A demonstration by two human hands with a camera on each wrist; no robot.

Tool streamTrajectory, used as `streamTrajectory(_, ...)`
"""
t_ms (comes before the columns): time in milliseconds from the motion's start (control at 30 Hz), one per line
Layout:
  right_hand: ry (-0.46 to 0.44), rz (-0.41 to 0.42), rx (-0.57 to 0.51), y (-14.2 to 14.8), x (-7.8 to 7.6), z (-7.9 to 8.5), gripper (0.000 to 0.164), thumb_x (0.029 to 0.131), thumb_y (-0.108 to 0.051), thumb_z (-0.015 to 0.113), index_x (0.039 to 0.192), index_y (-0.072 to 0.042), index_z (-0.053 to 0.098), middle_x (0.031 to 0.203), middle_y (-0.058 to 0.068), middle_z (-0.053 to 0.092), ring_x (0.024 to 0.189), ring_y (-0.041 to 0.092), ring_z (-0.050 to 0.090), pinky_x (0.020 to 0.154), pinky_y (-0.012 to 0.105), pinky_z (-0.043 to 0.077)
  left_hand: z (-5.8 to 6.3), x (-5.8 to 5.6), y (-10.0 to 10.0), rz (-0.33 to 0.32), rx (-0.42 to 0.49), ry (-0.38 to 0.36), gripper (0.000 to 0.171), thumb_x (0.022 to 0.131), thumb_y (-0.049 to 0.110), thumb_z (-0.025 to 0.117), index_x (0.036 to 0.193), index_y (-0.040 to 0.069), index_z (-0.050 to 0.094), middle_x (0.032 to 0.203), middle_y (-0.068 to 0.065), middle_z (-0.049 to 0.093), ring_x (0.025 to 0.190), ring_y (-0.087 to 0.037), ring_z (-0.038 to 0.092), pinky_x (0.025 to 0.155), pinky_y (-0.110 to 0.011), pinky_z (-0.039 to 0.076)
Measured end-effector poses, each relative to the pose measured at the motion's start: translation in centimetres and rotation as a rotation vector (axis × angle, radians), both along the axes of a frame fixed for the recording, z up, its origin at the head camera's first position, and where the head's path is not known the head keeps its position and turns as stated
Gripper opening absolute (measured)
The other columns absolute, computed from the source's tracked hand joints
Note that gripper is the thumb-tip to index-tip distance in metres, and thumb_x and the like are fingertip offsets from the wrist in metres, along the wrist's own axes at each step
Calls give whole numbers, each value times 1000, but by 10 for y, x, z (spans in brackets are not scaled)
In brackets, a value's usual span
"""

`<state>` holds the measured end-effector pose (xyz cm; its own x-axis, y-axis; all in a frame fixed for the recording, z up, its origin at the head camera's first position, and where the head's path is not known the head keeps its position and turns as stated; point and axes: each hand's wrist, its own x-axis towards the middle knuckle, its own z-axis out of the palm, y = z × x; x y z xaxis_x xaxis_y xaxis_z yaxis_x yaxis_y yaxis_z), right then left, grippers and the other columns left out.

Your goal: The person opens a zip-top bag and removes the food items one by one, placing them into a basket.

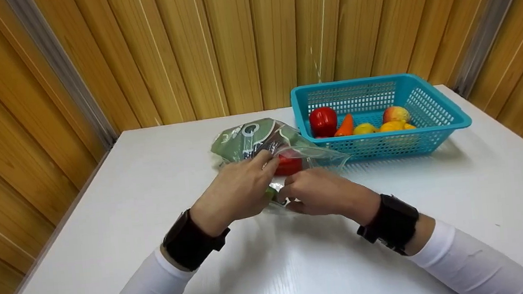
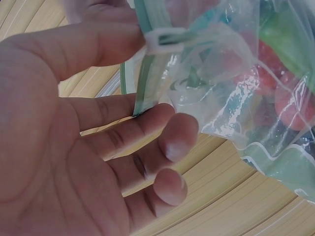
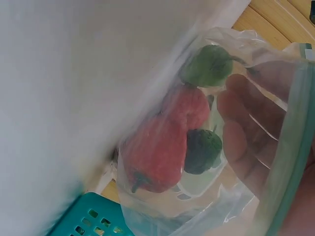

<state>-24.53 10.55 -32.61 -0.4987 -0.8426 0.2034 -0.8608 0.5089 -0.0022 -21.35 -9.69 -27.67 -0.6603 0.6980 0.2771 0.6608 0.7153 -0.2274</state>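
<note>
A clear zip bag (image 1: 260, 135) with green print lies under both hands. My left hand (image 1: 241, 186) pinches its rim near the white slider (image 2: 165, 40); in the left wrist view its other fingers are loosely bent. My right hand (image 1: 322, 189) is at the bag's mouth. In the right wrist view its relaxed fingers (image 3: 236, 140) show through the film, behind the green zip strip (image 3: 290, 147). Beside them in the bag are a red pepper (image 3: 155, 152), a smaller red piece (image 3: 189, 104), a green pepper-like vegetable (image 3: 209, 66) with a stem near the thumb, and a dark green one (image 3: 203, 151).
A turquoise basket (image 1: 384, 141) stands at the back right, just beyond the bag. It holds a red apple-like piece (image 1: 323, 121), a carrot (image 1: 346, 126), a yellow fruit (image 1: 364, 129), a peach (image 1: 396, 114) and an orange-yellow piece (image 1: 392, 126). Wood-patterned panels (image 1: 234, 50) surround the white table (image 1: 129, 201).
</note>
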Motion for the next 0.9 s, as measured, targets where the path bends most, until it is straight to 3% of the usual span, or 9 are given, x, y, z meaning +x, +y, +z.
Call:
streamTrajectory(533,133,-19,-12,-1,-1,-3,8,87,-18,77,90,-11,76,80,2,70,75,18,65,66,26,54,1,0,0,2,14,-30,44,87,16,67,129,5,58,118,-8,59,89,-21,66,68,-39,57)
streamTrajectory(900,19,-58,-78,9,3,17,13,88,-18,77,98,-11,73,88,2,71,82,17,67,78,30,59,0,-1,0,-18,19,-7,42,88,19,68,126,4,59,114,-8,60,84,-19,65,63,-36,57)
